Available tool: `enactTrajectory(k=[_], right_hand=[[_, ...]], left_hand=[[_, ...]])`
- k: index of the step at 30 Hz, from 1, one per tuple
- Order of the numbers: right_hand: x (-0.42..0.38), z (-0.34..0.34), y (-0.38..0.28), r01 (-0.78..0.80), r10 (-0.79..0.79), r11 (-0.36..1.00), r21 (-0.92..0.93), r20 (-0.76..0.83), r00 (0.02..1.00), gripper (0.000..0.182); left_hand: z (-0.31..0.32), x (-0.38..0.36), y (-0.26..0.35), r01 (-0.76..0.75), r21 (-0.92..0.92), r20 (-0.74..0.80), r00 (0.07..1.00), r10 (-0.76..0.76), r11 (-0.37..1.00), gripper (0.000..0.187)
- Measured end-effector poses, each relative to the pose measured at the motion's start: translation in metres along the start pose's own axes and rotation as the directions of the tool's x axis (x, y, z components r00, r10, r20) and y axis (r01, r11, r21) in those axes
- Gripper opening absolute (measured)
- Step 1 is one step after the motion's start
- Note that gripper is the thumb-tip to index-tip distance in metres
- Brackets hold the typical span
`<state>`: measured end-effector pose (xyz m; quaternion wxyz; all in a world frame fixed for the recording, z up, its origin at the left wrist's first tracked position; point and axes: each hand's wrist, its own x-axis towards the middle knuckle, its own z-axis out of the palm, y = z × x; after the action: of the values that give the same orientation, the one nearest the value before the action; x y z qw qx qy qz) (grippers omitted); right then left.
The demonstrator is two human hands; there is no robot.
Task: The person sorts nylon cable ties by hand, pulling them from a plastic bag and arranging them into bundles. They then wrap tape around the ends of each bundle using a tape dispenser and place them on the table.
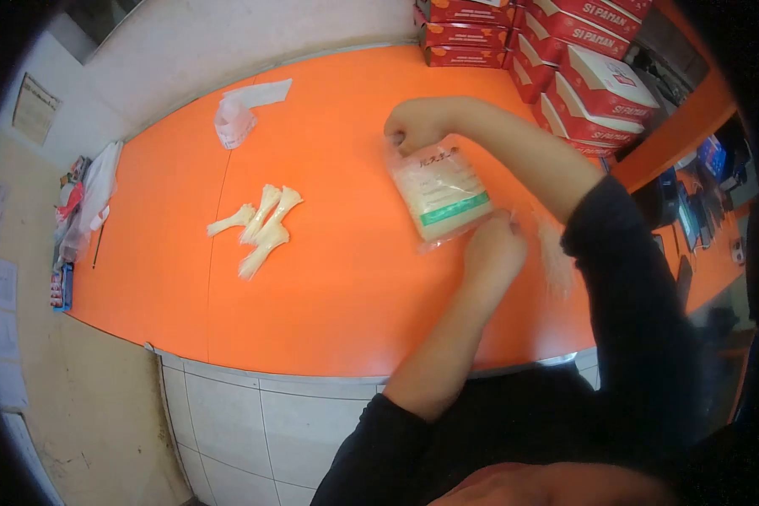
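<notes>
A clear plastic packet (440, 187) with dark printed characters, a green band and pale contents lies tilted on the orange table. My right hand (430, 124) reaches over its far side, fingers closed on the upper left corner. At the near right corner, my left hand (495, 251) has its fingers pinched on the packet's edge. To the left lie several small tied plastic bags (266, 240) with a cream-coloured filling, apart from both hands. Just right of my left hand is a thin, pale, see-through heap (555, 255) that looks like plastic.
Red and white boxes (603, 84) are stacked at the back right, beside an orange post (679, 93). A crumpled whitish plastic bag (234, 122) and a white sheet (266, 92) lie toward the back. More plastic bags (97, 198) sit at the table's left end.
</notes>
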<state>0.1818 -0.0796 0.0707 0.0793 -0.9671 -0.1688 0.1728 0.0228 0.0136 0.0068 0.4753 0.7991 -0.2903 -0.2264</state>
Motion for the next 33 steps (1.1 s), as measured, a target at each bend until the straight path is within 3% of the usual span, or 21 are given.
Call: enactTrajectory(k=[2, 6, 8, 12, 15, 17, 20, 21, 23, 27, 29, 33], right_hand=[[-0.020, -0.021, -0.013, 0.017, -0.010, 0.998, 0.057, -0.110, 0.994, 0.020], [-0.081, -0.045, -0.053, -0.007, 0.025, 0.988, 0.155, -0.116, 0.993, 0.017], [-0.106, -0.042, -0.059, 0.075, -0.050, 0.943, 0.325, -0.083, 0.995, 0.017], [-0.127, -0.031, -0.056, 0.162, -0.134, 0.942, 0.295, -0.112, 0.985, 0.022], [-0.133, -0.029, -0.070, 0.028, 0.006, 0.988, 0.154, -0.215, 0.976, 0.019], [-0.132, -0.028, -0.078, -0.164, 0.149, 0.985, -0.052, -0.216, 0.965, 0.021], [-0.128, -0.026, -0.091, -0.244, 0.189, 0.944, -0.221, -0.244, 0.951, 0.021], [-0.124, -0.026, -0.095, -0.236, 0.180, 0.946, -0.224, -0.245, 0.953, 0.021], [-0.118, -0.027, -0.103, -0.147, 0.184, 0.981, 0.130, -0.348, 0.919, 0.024], [-0.100, -0.027, -0.097, -0.165, 0.188, 0.975, 0.147, -0.163, 0.969, 0.026], [-0.096, -0.023, -0.091, -0.210, 0.197, 0.974, -0.080, -0.146, 0.969, 0.025], [-0.076, -0.012, -0.074, -0.133, 0.126, 0.944, -0.301, -0.042, 0.991, 0.025]], left_hand=[[-0.003, -0.003, 0.004, 0.011, 0.010, 0.036, 0.999, -0.011, 1.000, 0.023], [-0.006, -0.006, 0.007, 0.008, 0.047, 0.068, 0.998, -0.011, 0.999, 0.024], [-0.007, -0.006, 0.008, -0.005, 0.042, 0.064, 0.998, 0.002, 0.999, 0.023], [-0.007, -0.005, 0.009, -0.003, 0.101, 0.079, 0.997, -0.005, 0.995, 0.023], [-0.007, -0.004, 0.008, -0.012, 0.100, 0.080, 0.997, 0.004, 0.995, 0.024], [-0.008, -0.004, 0.006, -0.023, 0.105, 0.074, 0.997, 0.015, 0.994, 0.024], [-0.006, -0.001, -0.001, -0.031, 0.094, 0.045, 0.999, 0.027, 0.995, 0.024], [-0.006, 0.000, -0.003, -0.071, 0.075, 0.013, 0.997, 0.071, 0.995, 0.022], [-0.004, 0.001, -0.006, -0.107, 0.054, -0.026, 0.994, 0.108, 0.993, 0.021], [-0.006, 0.004, -0.006, -0.090, 0.067, -0.061, 0.994, 0.094, 0.994, 0.018], [-0.008, 0.004, -0.008, -0.058, 0.090, -0.095, 0.993, 0.066, 0.994, 0.018], [-0.019, -0.001, 0.002, -0.171, 0.085, 0.025, 0.985, 0.169, 0.982, 0.017]])
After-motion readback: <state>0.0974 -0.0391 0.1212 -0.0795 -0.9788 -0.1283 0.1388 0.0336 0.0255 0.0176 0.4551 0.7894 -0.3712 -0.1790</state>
